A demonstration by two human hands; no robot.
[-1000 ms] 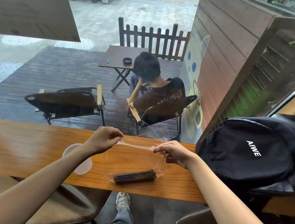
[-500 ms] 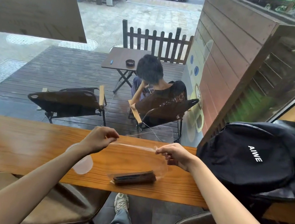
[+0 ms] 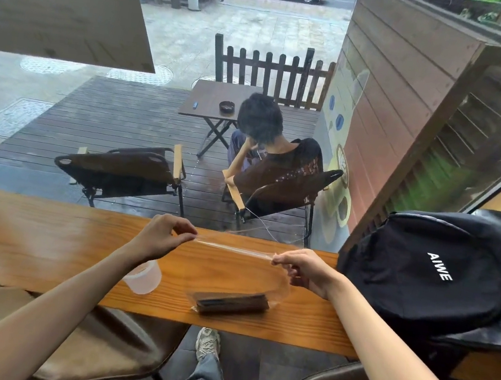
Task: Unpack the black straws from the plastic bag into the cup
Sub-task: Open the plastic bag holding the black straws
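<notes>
A clear plastic bag (image 3: 242,271) hangs above the wooden counter (image 3: 31,238), its top edge stretched taut between my two hands. My left hand (image 3: 159,237) pinches the left end of that edge and my right hand (image 3: 305,269) pinches the right end. A bundle of black straws (image 3: 230,302) lies in the bottom of the bag, resting on the counter near its front edge. A translucent white cup (image 3: 143,277) stands on the counter under my left forearm, partly hidden by it.
A black backpack (image 3: 431,272) sits on the counter just right of my right hand. Brown stools (image 3: 104,342) stand below the counter's front edge. Behind the window glass, a person sits on a chair on the deck.
Both hands kept their pinch and drew slightly apart, pulling the bag's top edge tighter. The straws stayed in the bag's bottom. The view shifted a little.
</notes>
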